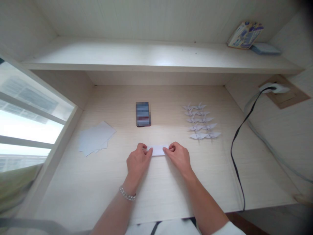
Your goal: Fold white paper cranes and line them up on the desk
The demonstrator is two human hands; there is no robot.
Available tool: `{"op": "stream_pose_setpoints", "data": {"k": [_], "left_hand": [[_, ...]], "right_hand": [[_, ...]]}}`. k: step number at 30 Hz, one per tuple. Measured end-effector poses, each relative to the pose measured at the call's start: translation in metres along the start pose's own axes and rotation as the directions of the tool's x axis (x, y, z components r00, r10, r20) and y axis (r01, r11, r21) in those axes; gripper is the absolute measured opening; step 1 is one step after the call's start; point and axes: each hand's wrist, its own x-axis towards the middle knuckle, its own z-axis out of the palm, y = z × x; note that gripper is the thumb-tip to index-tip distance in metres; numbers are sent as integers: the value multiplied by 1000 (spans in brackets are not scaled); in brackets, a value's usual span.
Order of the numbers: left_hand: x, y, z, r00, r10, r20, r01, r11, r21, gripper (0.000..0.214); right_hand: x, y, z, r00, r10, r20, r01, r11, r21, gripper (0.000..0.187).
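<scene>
A small folded strip of white paper (158, 150) lies flat on the pale wooden desk (171, 189). My left hand (137, 161) pinches its left end with curled fingers. My right hand (178, 155) pinches its right end the same way. A silver bracelet (126, 194) sits on my left wrist. A stack of loose white sheets (96, 138) lies to the left of my hands. Several folded white paper cranes (201, 121) stand in a column to the right, behind my right hand.
A small dark blurred card or box (143, 114) lies at the desk's middle back. A black cable (238, 153) runs from a wall plug (274, 88) down the right side. A shelf (156, 58) above holds a packet (245, 34). A window (26, 124) is on the left.
</scene>
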Motion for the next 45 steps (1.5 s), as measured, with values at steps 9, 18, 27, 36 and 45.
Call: {"op": "stream_pose_setpoints", "data": {"k": [9, 18, 27, 36, 45], "left_hand": [[1, 2, -1, 1000, -13, 14, 13, 1000, 12, 30], [1, -1, 0, 1000, 10, -5, -10, 1000, 6, 30], [2, -2, 2, 1000, 12, -9, -12, 1000, 8, 30], [0, 5, -5, 999, -27, 27, 26, 999, 26, 32], [2, 2, -1, 1000, 12, 12, -13, 999, 50, 30]], "right_hand": [[0, 0, 0, 1000, -6, 1, 6, 1000, 15, 18], [0, 1, 1, 1000, -4, -1, 4, 1000, 4, 20], [0, 1, 0, 1000, -7, 4, 7, 1000, 0, 20], [-1, -1, -1, 1000, -1, 10, 1, 1000, -12, 20], [-1, -3, -1, 1000, -1, -2, 1, 999, -33, 20]]}}
